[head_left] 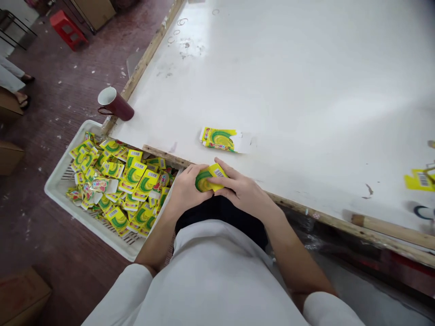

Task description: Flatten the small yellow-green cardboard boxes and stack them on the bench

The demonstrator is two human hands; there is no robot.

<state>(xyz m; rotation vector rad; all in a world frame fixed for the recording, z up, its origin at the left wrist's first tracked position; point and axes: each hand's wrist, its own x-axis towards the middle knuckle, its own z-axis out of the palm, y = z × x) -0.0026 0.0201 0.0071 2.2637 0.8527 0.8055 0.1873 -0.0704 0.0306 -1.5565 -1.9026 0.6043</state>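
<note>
Both my hands meet at the near edge of the white table [306, 90], closed around one small yellow-and-green printed carton [209, 178] with a barcode. My left hand [185, 190] grips its left side. From the right, my right hand [238, 188] lays its fingers over the carton's top. A flat, unfolded carton [220, 138] of the same print lies on the table just beyond my hands. To my left, a white plastic crate [64, 170] holds several folded cartons [118, 181] of this kind.
A dark red mug [115, 104] stands at the table's left edge. More yellow print [419, 180] lies at the far right edge. On the floor are a red stool [68, 29] and cardboard boxes [20, 294]. Another person's feet [22, 88] show at far left.
</note>
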